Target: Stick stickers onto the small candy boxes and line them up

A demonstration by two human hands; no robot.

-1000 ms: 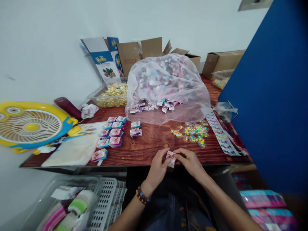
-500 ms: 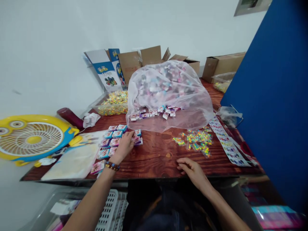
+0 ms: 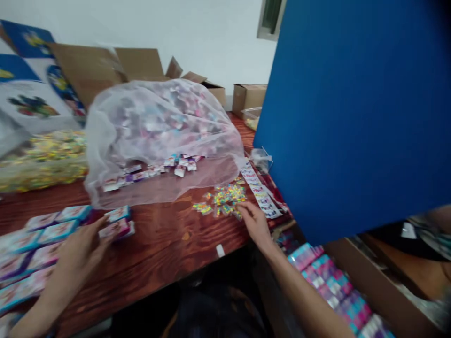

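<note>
My left hand point(image 3: 79, 251) rests on the wooden table point(image 3: 162, 249), fingertips touching a small pink box point(image 3: 116, 228) at the edge of the rows of small boxes point(image 3: 38, 234); its fingers are spread. My right hand point(image 3: 254, 222) reaches to the pile of tiny colourful packets point(image 3: 220, 197), fingers curled at its near edge. Whether those fingers hold a packet is blurred. A big clear plastic bag point(image 3: 158, 126) full of small boxes lies behind, with some spilling from its mouth point(image 3: 158, 166).
A blue panel point(image 3: 352, 108) stands at the right. A sticker strip point(image 3: 260, 190) lies beside it. Cardboard boxes point(image 3: 116, 65) line the wall. A clear tub of yellow pieces point(image 3: 42, 157) sits at left. A carton with packed boxes point(image 3: 331, 281) is below right.
The view has swung right and closer. My right hand moved from the table's front edge up to the colourful packets. My left hand stays at the rows of small boxes.
</note>
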